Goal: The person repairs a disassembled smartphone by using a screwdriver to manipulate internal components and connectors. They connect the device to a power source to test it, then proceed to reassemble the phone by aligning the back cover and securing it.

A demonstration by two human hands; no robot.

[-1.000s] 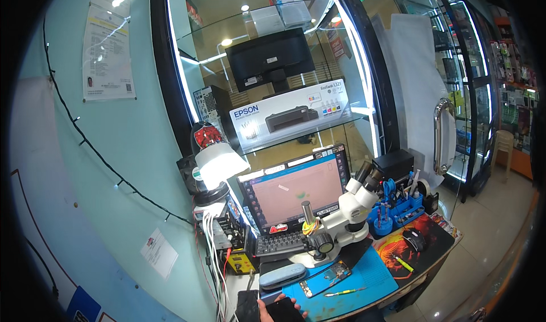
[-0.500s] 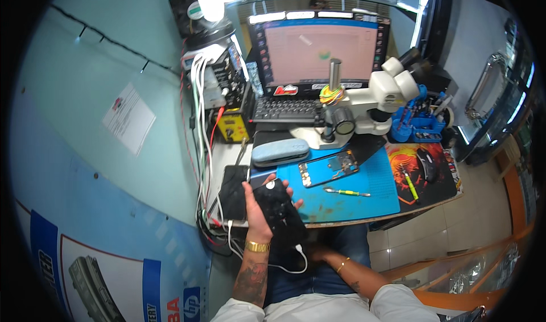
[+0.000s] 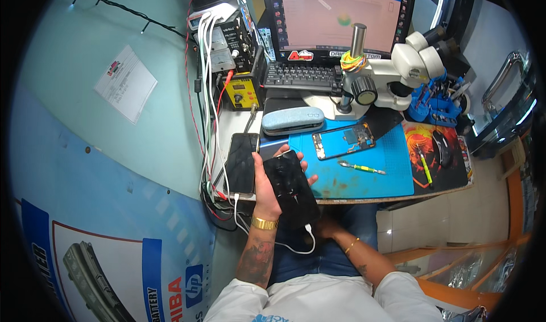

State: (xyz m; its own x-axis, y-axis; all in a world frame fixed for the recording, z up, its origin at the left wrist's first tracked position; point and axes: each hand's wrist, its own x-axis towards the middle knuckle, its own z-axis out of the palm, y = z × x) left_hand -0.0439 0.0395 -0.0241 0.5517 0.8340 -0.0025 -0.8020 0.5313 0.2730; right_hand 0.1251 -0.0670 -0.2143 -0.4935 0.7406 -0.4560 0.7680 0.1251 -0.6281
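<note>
My left hand [image 3: 266, 190] grips a dark smartphone [image 3: 294, 193], with a white cable plugged into its lower edge. Another phone [image 3: 242, 164], also cabled, lies at the desk's left, just beside that hand. My right hand [image 3: 326, 229] is low by my lap, partly behind the held phone, its fingers hidden in shadow. On the blue mat [image 3: 385, 183] are an opened phone frame [image 3: 341, 142] showing its inner parts and a yellow-green pick tool [image 3: 362, 168]. A light blue case [image 3: 293, 121] lies behind the held phone.
A microscope [image 3: 409, 66], monitor [image 3: 335, 15] and keyboard [image 3: 298, 79] stand at the back, blue tool holders [image 3: 441, 111] at the right. A yellow powered unit [image 3: 242, 93] and hanging cables fill the left. A mouse [image 3: 441, 148] and screwdriver [image 3: 425, 167] lie on a patterned pad.
The view has tipped down from the glass display to the desk and my lap, showing both arms. Since half a second ago the desk has moved slightly up in view; my left hand still holds the phone.
</note>
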